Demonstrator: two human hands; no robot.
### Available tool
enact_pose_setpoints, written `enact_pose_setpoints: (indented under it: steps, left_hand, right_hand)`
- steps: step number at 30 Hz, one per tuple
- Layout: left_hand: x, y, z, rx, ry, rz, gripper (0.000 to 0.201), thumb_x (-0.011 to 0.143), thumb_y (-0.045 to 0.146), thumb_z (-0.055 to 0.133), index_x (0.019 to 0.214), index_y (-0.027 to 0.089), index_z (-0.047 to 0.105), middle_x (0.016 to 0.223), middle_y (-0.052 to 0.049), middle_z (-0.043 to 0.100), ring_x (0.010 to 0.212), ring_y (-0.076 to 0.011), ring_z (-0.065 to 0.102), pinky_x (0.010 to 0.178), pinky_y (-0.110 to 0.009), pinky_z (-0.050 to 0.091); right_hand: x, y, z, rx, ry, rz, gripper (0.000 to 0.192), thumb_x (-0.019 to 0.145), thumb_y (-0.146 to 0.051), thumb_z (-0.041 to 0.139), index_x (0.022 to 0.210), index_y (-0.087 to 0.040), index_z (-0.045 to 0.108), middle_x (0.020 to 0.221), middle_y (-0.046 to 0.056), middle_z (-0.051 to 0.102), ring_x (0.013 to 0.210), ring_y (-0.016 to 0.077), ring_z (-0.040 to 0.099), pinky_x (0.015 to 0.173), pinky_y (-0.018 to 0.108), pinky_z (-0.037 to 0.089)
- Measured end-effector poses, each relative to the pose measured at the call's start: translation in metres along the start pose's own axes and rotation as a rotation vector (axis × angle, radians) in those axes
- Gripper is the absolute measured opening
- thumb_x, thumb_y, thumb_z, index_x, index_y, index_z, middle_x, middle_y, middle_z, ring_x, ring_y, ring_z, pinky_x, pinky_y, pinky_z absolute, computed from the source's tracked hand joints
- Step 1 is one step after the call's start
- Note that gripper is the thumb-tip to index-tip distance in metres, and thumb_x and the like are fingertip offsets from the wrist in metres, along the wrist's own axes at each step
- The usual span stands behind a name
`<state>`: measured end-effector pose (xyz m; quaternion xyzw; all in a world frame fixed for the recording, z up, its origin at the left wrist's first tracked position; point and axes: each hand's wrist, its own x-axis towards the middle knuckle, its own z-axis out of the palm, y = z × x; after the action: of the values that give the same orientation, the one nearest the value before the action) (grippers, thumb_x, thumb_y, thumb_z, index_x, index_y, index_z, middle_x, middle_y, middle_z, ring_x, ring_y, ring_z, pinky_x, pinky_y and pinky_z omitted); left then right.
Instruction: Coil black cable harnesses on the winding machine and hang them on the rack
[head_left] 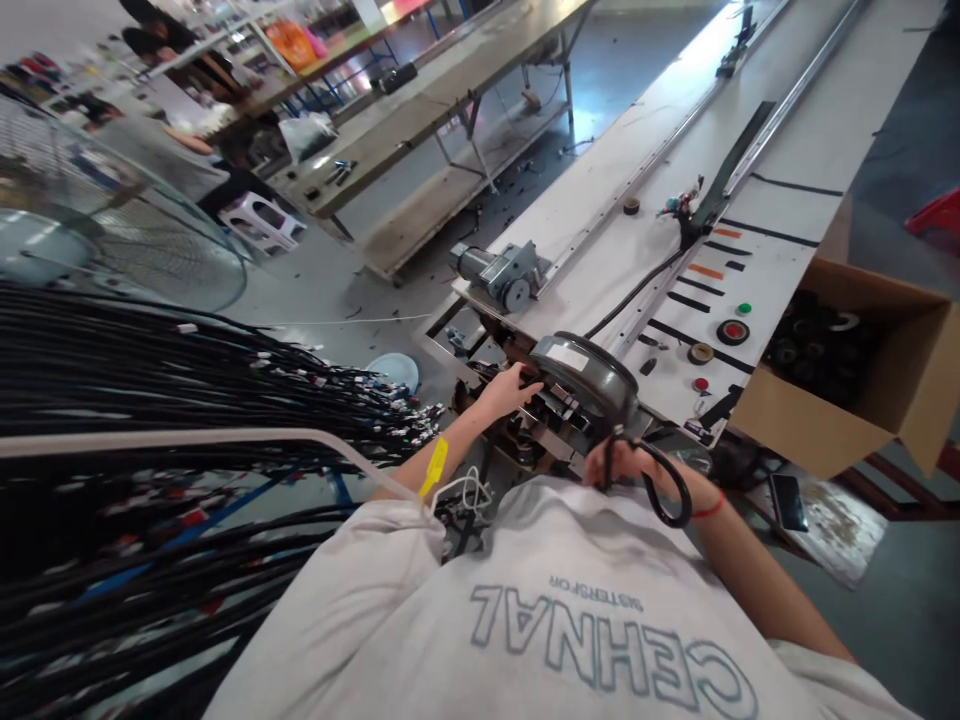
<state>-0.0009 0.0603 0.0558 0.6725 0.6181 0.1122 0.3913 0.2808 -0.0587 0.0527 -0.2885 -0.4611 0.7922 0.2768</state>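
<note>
Left hand (512, 388) rests with fingers spread against the grey round machine (583, 375) at the near end of the long white desk (780, 200), right hand (619, 462) is closed on black scissors (660, 485), and nothing shows yet as cut.

grey drum (583, 372), black scissors (660, 487), red wristband (709, 508)

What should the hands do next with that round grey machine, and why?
Probably slide the left hand further onto the round grey machine to steady it. That hand only touches its edge, while the right hand holds black-handled scissors just below it, seemingly ready to cut.
</note>
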Motion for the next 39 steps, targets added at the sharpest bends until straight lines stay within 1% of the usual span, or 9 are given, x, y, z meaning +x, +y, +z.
enact_pose_setpoints:
  steps: [3,6,9,13,16,21,26,31,39]
  left_hand:
    - [-0.002,0.010,-0.003,0.035,-0.010,-0.004,0.039,0.077,0.036,0.076,0.108,0.018,0.059,0.054,0.003,0.061,0.059,-0.0204,0.063,0.063,-0.024,0.045]
    - [-0.002,0.018,-0.003,0.148,0.139,-0.025,0.048,0.070,0.030,0.082,0.111,0.017,0.059,0.061,0.000,0.060,0.079,-0.0267,0.068,0.072,-0.026,0.046]
    - [0.001,0.011,-0.001,0.141,0.301,-0.124,0.044,0.067,0.019,0.083,0.105,0.016,0.061,0.066,-0.002,0.059,0.088,-0.0276,0.067,0.072,-0.025,0.044]
    - [-0.002,-0.010,0.007,-0.367,-0.181,-0.325,0.019,0.084,0.030,0.071,0.075,0.015,0.063,0.049,0.002,0.047,0.050,-0.0139,0.054,0.052,-0.022,0.040]
    - [-0.015,-0.012,0.025,-0.788,-0.436,-0.369,0.039,0.097,0.045,0.050,0.082,0.012,0.067,0.044,0.005,0.042,0.035,-0.0073,0.037,0.043,-0.021,0.037]
    - [-0.041,0.014,0.053,-1.220,-0.118,-0.180,0.027,0.091,0.021,0.062,0.117,0.014,0.065,0.099,-0.007,0.073,0.078,-0.0099,0.067,0.068,-0.016,0.051]
    - [-0.030,0.028,0.055,-1.374,-0.282,-0.470,0.024,0.101,0.023,0.043,0.104,0.013,0.064,0.076,-0.004,0.067,0.054,-0.0056,0.058,0.046,-0.013,0.043]
    - [-0.012,0.032,0.068,-0.991,-0.472,-0.378,0.037,0.100,0.034,0.043,0.070,0.016,0.056,0.040,0.009,0.030,0.030,-0.0047,0.022,0.035,-0.017,0.022]
    - [-0.036,0.047,0.081,-0.195,0.178,-0.094,0.010,0.079,0.022,0.068,0.089,0.022,0.068,0.077,-0.004,0.070,0.086,-0.0245,0.067,0.074,-0.026,0.047]
  right_hand:
    - [0.053,0.017,0.039,0.253,-0.316,0.235,0.078,0.077,-0.091,0.028,0.084,-0.020,0.058,0.080,0.010,0.067,0.076,0.0254,0.068,0.072,0.040,0.055]
    - [0.098,0.030,0.044,0.177,-0.023,0.346,0.072,0.081,-0.089,0.028,0.070,-0.021,0.050,0.058,0.005,0.060,0.052,0.0175,0.061,0.048,0.026,0.048]
    - [0.081,0.029,0.035,0.093,0.124,0.316,0.068,0.084,-0.085,0.029,0.064,-0.022,0.043,0.049,0.004,0.056,0.037,0.0133,0.050,0.036,0.022,0.035]
    - [0.000,0.014,0.014,0.162,-0.088,0.187,0.069,0.081,-0.088,0.029,0.069,-0.022,0.046,0.061,0.008,0.065,0.046,0.0178,0.059,0.043,0.028,0.044]
    - [-0.035,0.011,-0.015,0.119,0.158,0.175,0.068,0.077,-0.090,0.028,0.066,-0.025,0.046,0.057,0.008,0.061,0.047,0.0198,0.057,0.047,0.033,0.046]
    - [-0.021,0.033,-0.069,-0.555,0.892,0.434,0.047,0.081,-0.070,0.046,0.070,-0.025,0.053,0.061,0.009,0.059,0.060,0.0272,0.061,0.057,0.039,0.049]
    - [0.012,0.029,-0.102,-1.081,0.919,0.456,0.040,0.087,-0.047,0.051,0.103,-0.013,0.066,0.102,0.022,0.064,0.102,0.0357,0.062,0.087,0.045,0.048]
    - [0.033,-0.031,-0.182,-1.250,1.107,0.292,0.043,0.089,-0.035,0.049,0.120,-0.007,0.061,0.136,0.025,0.049,0.128,0.0326,0.045,0.107,0.043,0.035]
    - [0.033,-0.073,-0.295,-1.144,1.200,0.529,0.051,0.093,-0.041,0.045,0.135,-0.013,0.049,0.134,0.023,0.054,0.130,0.0355,0.044,0.105,0.055,0.033]
